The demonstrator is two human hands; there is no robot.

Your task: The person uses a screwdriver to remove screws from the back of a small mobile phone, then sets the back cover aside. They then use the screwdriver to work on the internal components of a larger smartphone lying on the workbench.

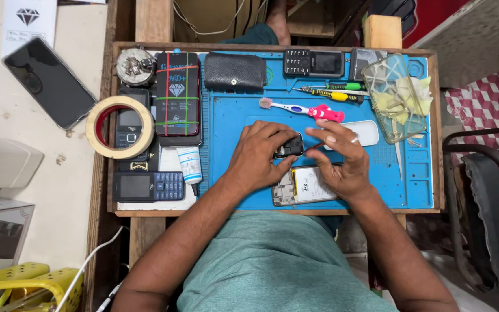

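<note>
My left hand [259, 155] is curled over a small black phone part [289, 147], fingers closed on it from the left so it stays pinned just above the blue repair mat [232, 115]; what it is exactly I cannot tell, since my fingers cover most of it. My right hand [345, 162] meets it from the other side, thumb and forefinger drawn together at the part's right edge, the other fingers spread out of the way. Whether they pinch something thin there I cannot tell. A ring shows on one finger.

Just under my right palm, touching the mat, lies an opened phone body with a white battery [306, 186], close so I can get back to it without reaching. Just beyond my right fingertips sits a white oblong piece [367, 133], partly hidden by them. A little further out, a toothbrush with a pink handle [304, 109] lies across the mat, and past it two screwdrivers [333, 92], green and yellow handled, side by side. They are near but not in my way.

To the far right stands a clear plastic box [394, 95] of scraps. At the back edge are a black pouch [235, 71] and a keypad phone [313, 62]. Off to the left of my left hand are a small glue tube [190, 166], a stack of boxed phones [177, 95], a blue keypad phone [148, 186] and a roll of masking tape [120, 127], all well apart from the work.
</note>
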